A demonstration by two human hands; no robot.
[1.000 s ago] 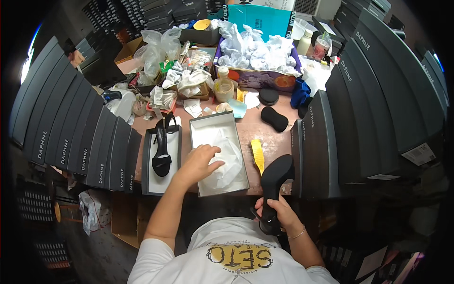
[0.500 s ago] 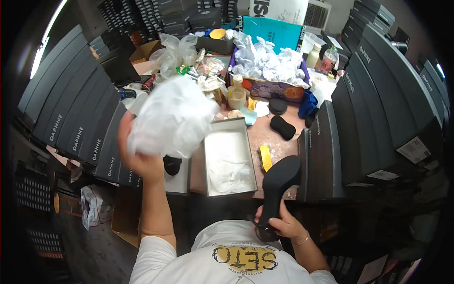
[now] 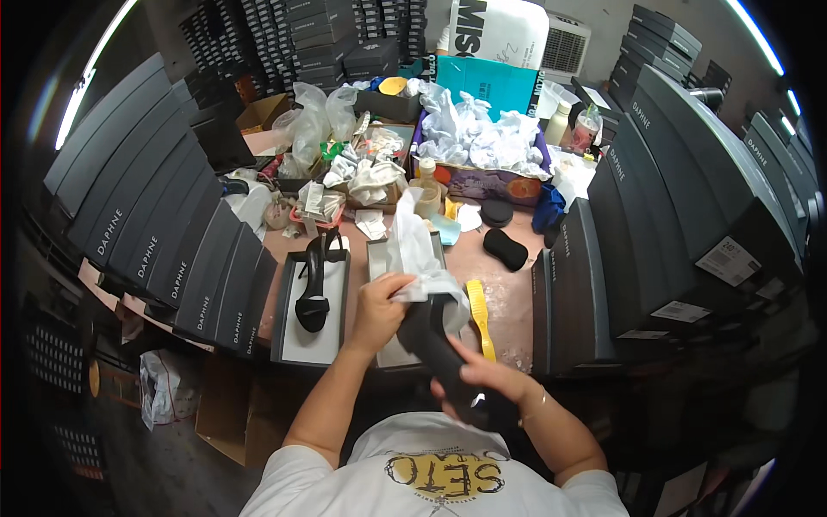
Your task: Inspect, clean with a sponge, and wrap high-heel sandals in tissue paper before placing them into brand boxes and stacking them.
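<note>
Where half a second ago the left hand [image 3: 376,303] held the white tissue paper [image 3: 419,258] high and clear, it now presses it closed-fingered against the black shoe [image 3: 435,340] — stuffing or wrapping seems under way. The right hand [image 3: 482,379] grips the shoe's lower end above the open shoebox [image 3: 379,258]. Stacked black boxes [image 3: 603,267] crowd both sides — free room lies only over the table [image 3: 517,293].

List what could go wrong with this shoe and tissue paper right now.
1. The tissue paper is pinched only by the left hand and may tear against the black shoe.
2. The right hand holds the shoe over the table edge; it may slip.
3. The yellow shoehorn alongside may get knocked off.
</note>
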